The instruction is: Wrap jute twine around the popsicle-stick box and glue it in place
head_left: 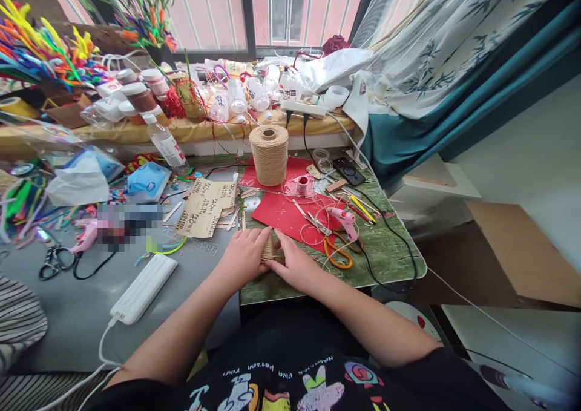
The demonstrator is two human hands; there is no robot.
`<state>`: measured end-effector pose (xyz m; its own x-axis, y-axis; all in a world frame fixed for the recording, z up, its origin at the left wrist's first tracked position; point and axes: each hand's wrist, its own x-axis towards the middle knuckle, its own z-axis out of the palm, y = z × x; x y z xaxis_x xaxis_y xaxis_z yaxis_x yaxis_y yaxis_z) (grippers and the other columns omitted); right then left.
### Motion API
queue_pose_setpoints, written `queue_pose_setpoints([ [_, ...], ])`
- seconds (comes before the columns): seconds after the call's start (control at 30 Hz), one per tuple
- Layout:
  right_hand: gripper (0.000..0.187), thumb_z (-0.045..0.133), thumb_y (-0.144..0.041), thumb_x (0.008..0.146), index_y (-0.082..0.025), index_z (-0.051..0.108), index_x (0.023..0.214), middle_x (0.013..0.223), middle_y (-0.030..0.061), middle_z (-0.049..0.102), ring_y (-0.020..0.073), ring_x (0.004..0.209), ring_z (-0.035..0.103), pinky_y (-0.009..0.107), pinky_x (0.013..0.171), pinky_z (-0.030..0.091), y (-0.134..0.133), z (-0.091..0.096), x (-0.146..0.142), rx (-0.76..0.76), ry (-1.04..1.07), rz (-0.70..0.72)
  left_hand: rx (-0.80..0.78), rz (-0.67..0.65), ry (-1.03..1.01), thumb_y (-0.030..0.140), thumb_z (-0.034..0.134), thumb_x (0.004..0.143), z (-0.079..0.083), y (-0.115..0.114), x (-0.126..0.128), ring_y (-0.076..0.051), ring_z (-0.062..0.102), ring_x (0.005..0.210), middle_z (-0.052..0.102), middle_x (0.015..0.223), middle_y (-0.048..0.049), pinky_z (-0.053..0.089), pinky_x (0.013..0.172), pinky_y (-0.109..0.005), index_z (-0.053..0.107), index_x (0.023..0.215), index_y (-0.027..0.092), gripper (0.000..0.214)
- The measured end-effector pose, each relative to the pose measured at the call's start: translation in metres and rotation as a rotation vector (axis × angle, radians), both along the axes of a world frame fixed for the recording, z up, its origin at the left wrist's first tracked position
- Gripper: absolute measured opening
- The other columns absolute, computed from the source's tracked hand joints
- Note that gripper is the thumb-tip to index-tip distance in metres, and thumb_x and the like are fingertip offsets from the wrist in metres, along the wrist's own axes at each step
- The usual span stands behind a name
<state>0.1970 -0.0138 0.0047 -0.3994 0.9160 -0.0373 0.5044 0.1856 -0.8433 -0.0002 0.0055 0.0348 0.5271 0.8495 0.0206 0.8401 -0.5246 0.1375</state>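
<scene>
Head view: two bare hands at work over the near edge of the green tabletop.

Item, one twine-wound piece — small, held between both hands, just in from that edge toward its left end.
Left hand: fingers curled close together, gripping the piece's left side.
Right hand: thumb and forefinger parted in a curve, their tips holding the piece; the other fingers I cannot make out.

Toward the far edge: spool, upright on red paper.
Ahead of the hands: red sheet, scissors lying partly over it, glue gun beside them.
Far right corner: phone.

Grey tabletop, adjoining at left — sandpaper by its right edge.
</scene>
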Motion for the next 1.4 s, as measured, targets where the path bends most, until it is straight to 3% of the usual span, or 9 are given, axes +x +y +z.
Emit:
queue_pose_setpoints([
  [0.07, 0.071, 0.072, -0.038, 0.094, -0.019, 0.041, 0.155, 0.12, 0.0147, 0.07, 0.0277, 0.103, 0.069, 0.042, 0.091, 0.052, -0.001, -0.001, 0.002, -0.003, -0.036, -0.005, 0.003, 0.005, -0.009, 0.042, 0.078, 0.082, 0.0, 0.0, 0.0, -0.036, 0.06, 0.118, 0.065, 0.129, -0.0161, 0.04, 0.102, -0.048, 0.044, 0.152, 0.016, 0.082],
  [0.13, 0.054, 0.069, -0.039, 0.097, -0.02, 0.051, 0.144, 0.095, 0.0061, 0.072, 0.0218, 0.079, 0.067, 0.034, 0.075, 0.05, 0.001, 0.003, 0.01, -0.007, -0.067, 0.005, 0.01, 0.004, -0.025, 0.047, 0.076, 0.084, 0.0, -0.001, 0.0, -0.036, 0.06, 0.118, 0.065, 0.13, -0.0163, 0.04, 0.102, -0.048, 0.045, 0.151, 0.016, 0.08],
  [0.23, 0.019, 0.06, -0.036, 0.102, -0.022, 0.067, 0.114, 0.082, 0.0009, 0.069, 0.0175, 0.071, 0.062, 0.029, 0.069, 0.044, 0.005, 0.01, 0.022, 0.041, -0.057, 0.057, 0.023, 0.007, -0.047, 0.056, 0.073, 0.087, 0.0, -0.002, 0.0, -0.036, 0.061, 0.117, 0.065, 0.13, -0.0161, 0.041, 0.099, -0.048, 0.045, 0.15, 0.016, 0.079],
  [0.27, 0.016, 0.059, -0.034, 0.103, -0.022, 0.069, 0.104, 0.083, 0.0011, 0.07, 0.0171, 0.075, 0.063, 0.028, 0.071, 0.044, 0.006, 0.01, 0.025, 0.065, -0.043, 0.091, 0.027, 0.011, -0.049, 0.058, 0.073, 0.087, 0.0, -0.002, 0.0, -0.036, 0.062, 0.117, 0.066, 0.13, -0.0161, 0.042, 0.099, -0.048, 0.045, 0.15, 0.017, 0.08],
  [0.33, 0.017, 0.058, -0.03, 0.103, -0.022, 0.069, 0.093, 0.088, 0.0019, 0.071, 0.0171, 0.081, 0.063, 0.027, 0.075, 0.044, 0.008, 0.008, 0.027, 0.102, -0.018, 0.144, 0.032, 0.015, -0.045, 0.058, 0.073, 0.087, 0.0, -0.002, 0.001, -0.036, 0.062, 0.117, 0.066, 0.129, -0.0162, 0.042, 0.098, -0.048, 0.046, 0.15, 0.017, 0.08],
  [0.67, 0.014, 0.055, -0.028, 0.104, -0.022, 0.066, 0.097, 0.089, 0.002, 0.069, 0.0173, 0.082, 0.062, 0.027, 0.078, 0.046, 0.004, -0.015, 0.019, 0.143, 0.047, 0.08, 0.019, 0.018, -0.086, 0.058, 0.072, 0.087, 0.001, -0.003, 0.001, -0.035, 0.06, 0.121, 0.065, 0.13, -0.0156, 0.04, 0.105, -0.047, 0.046, 0.15, 0.018, 0.078],
  [0.87, 0.014, 0.055, -0.027, 0.104, -0.022, 0.068, 0.098, 0.093, 0.0027, 0.072, 0.0181, 0.086, 0.065, 0.028, 0.081, 0.048, 0.003, -0.018, 0.023, 0.14, 0.074, 0.105, 0.019, 0.008, -0.066, 0.059, 0.067, 0.091, 0.002, -0.003, 0.001, -0.035, 0.06, 0.121, 0.065, 0.133, -0.0161, 0.04, 0.104, -0.047, 0.045, 0.15, 0.018, 0.076],
  [1.27, 0.019, 0.053, -0.03, 0.104, -0.023, 0.07, 0.098, 0.093, 0.0056, 0.073, 0.0196, 0.083, 0.066, 0.03, 0.079, 0.049, -0.001, -0.009, 0.026, 0.232, 0.089, 0.023, -0.003, 0.022, -0.071, 0.058, 0.073, 0.086, 0.005, -0.003, 0.001, -0.036, 0.06, 0.121, 0.065, 0.133, -0.0155, 0.041, 0.102, -0.049, 0.044, 0.152, 0.019, 0.082],
  [1.4, 0.018, 0.055, -0.028, 0.102, -0.022, 0.07, 0.094, 0.088, 0.0039, 0.072, 0.0185, 0.08, 0.065, 0.029, 0.077, 0.049, -0.002, -0.016, 0.024, 0.193, 0.073, 0.044, -0.012, 0.015, -0.092, 0.06, 0.069, 0.088, 0.005, -0.003, 0.002, -0.036, 0.06, 0.122, 0.065, 0.132, -0.0154, 0.041, 0.104, -0.049, 0.044, 0.152, 0.019, 0.08],
])
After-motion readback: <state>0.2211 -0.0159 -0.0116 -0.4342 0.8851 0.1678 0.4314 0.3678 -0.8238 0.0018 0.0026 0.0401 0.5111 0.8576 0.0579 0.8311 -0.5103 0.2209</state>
